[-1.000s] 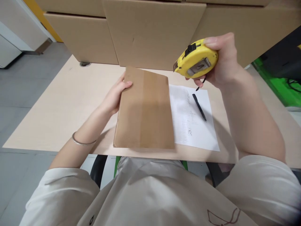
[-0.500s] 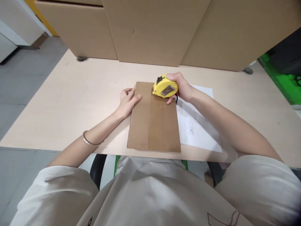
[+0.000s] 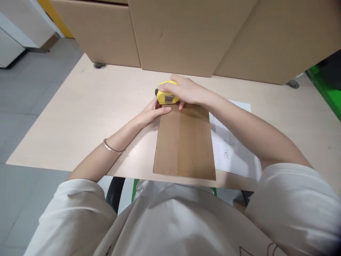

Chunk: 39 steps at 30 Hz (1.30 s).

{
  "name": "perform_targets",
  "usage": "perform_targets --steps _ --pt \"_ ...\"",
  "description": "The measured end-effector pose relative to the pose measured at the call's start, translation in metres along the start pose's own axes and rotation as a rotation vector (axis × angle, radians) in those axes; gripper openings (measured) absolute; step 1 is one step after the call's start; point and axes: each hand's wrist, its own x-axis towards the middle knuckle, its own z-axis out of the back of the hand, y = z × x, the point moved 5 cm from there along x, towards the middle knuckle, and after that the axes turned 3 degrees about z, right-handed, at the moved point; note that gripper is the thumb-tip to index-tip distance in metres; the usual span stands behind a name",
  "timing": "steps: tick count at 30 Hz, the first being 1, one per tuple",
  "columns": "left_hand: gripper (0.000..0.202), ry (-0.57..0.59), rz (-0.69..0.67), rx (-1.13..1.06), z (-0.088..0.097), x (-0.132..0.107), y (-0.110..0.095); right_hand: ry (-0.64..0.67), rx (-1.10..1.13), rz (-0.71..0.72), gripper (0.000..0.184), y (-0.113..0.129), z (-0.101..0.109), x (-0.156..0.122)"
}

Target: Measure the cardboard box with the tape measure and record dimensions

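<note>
At far-left corner of the flat cardboard sheet (image 3: 185, 142), the yellow tape measure (image 3: 165, 95) sits w/ its edge on the board. Case is rounded, bright yellow, w/ a grey metal clip plate facing the camera and a small black part at its left end. Right hand (image 3: 188, 91) is cupped over the top, fingers curled round the case. Left hand (image 3: 154, 113) lies flat, fingers pressed together, tips on the sheet's left edge just below the tape measure. Sheet is plain brown, lengthwise on the pale desk (image 3: 80, 117), overlapping a printed paper (image 3: 233, 149) on its right. Big cardboard boxes (image 3: 181, 35) stand behind.
</note>
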Motion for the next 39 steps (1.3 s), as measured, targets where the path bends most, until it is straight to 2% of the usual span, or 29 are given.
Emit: perform_targets --steps 4,11,15,18,22,26,30,33,39 --pt "0.069 0.021 0.002 -0.03 -0.001 -0.001 0.0 -0.1 -0.186 -0.029 0.04 0.003 0.01 -0.001" --pt "0.083 -0.011 0.014 0.018 0.005 0.006 0.009 -0.051 -0.196 -0.108 0.044 -0.016 0.047 -0.036" --pt "0.06 -0.088 0.04 -0.076 0.008 0.013 0.011 -0.105 -0.197 -0.103 0.043 -0.026 0.053 -0.041" --pt "0.057 -0.141 0.065 -0.071 0.011 0.015 0.012 -0.111 -0.196 -0.097 0.043 -0.025 0.048 -0.039" --pt "0.05 -0.116 0.045 0.003 0.013 0.013 0.011 -0.106 -0.192 -0.081 0.041 -0.024 0.054 -0.045" --pt "0.043 -0.107 0.027 0.017 0.017 0.011 0.012 -0.18 -0.193 -0.15 0.036 -0.038 0.085 -0.077" --pt "0.038 -0.105 0.029 -0.011 0.018 0.011 0.014 -0.266 -0.161 -0.285 0.032 -0.06 0.116 -0.116" --pt "0.04 -0.114 0.041 -0.005 0.017 0.01 0.011 -0.281 -0.159 -0.342 0.031 -0.07 0.117 -0.123" --pt "0.043 -0.119 0.043 0.026 0.016 0.007 0.005 -0.269 -0.191 -0.283 0.035 -0.069 0.104 -0.105"
